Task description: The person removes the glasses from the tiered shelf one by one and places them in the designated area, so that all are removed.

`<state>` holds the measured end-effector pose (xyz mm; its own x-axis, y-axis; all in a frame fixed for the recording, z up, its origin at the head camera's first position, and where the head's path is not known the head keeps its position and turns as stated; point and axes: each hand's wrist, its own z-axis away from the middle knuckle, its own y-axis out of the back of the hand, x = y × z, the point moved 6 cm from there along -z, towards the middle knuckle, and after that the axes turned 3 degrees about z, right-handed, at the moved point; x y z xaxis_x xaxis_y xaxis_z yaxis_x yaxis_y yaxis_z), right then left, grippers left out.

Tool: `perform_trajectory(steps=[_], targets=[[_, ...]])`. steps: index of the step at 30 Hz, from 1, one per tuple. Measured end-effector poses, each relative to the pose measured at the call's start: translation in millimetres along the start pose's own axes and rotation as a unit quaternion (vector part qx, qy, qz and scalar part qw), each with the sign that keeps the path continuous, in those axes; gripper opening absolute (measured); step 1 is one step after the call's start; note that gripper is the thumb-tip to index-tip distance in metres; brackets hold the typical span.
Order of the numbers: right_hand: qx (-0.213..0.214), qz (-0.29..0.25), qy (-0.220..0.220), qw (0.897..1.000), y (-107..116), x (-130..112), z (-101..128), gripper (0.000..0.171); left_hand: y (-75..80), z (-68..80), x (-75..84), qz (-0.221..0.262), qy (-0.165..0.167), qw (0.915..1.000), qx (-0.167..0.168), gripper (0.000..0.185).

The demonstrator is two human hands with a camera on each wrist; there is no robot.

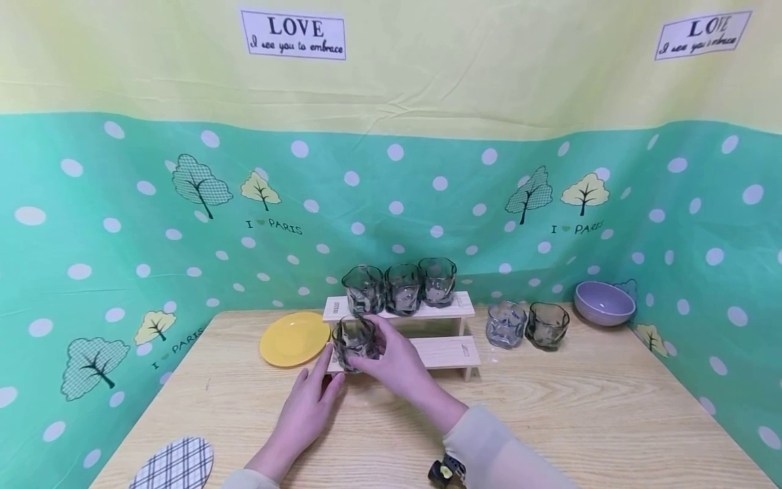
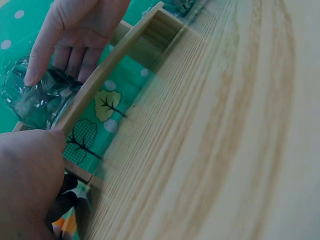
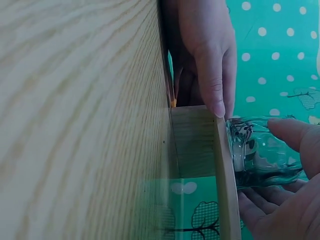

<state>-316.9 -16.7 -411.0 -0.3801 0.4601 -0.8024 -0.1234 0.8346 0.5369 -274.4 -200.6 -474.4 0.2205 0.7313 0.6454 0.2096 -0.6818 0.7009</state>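
A smoky tumbler (image 1: 354, 339) stands at the left end of the lower wooden shelf (image 1: 446, 352), with the right hand (image 1: 397, 360) pinching it between thumb and fingers. The left hand (image 1: 305, 407) touches that same end of the shelf, index finger extended; whether its other fingers clasp the board I cannot tell.

The head view hides much of the grip behind the right hand's back. The right wrist view shows the thumb on one side of the glass, fingers on the other, and the tumbler's base at the board; it also shows a left fingertip against the shelf's edge. The left wrist view reveals the open space beneath the shelf.

Only the head view takes in the surroundings. Behind, a row of three smoky tumblers (image 1: 403, 290) occupies the upper wooden shelf (image 1: 463, 302), the held one partly overlapping its front edge. A yellow plate (image 1: 294, 339) lies just left of the shelves. To the right stand a paler tumbler (image 1: 506, 324), a brownish tumbler (image 1: 548, 326) and a purple bowl (image 1: 605, 303). A plaid disc (image 1: 174, 465) lies near the table's (image 1: 580, 407) front left.
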Motion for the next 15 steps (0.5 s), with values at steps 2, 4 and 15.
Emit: perform_trajectory(steps=[2,4,15], targets=[[0.002,0.002,-0.002,1.0,1,0,1,0.085,-0.2,-0.1,-0.7,0.0,0.003,1.0,-0.002,0.066],[0.001,0.001,-0.004,1.0,3,-1,3,0.084,-0.5,-0.1,-0.8,0.0,0.007,1.0,-0.005,0.066],[-0.019,-0.054,-0.016,0.998,26,-4,16,0.082,-1.0,-0.2,0.6,0.003,0.021,0.9997,-0.011,0.066]])
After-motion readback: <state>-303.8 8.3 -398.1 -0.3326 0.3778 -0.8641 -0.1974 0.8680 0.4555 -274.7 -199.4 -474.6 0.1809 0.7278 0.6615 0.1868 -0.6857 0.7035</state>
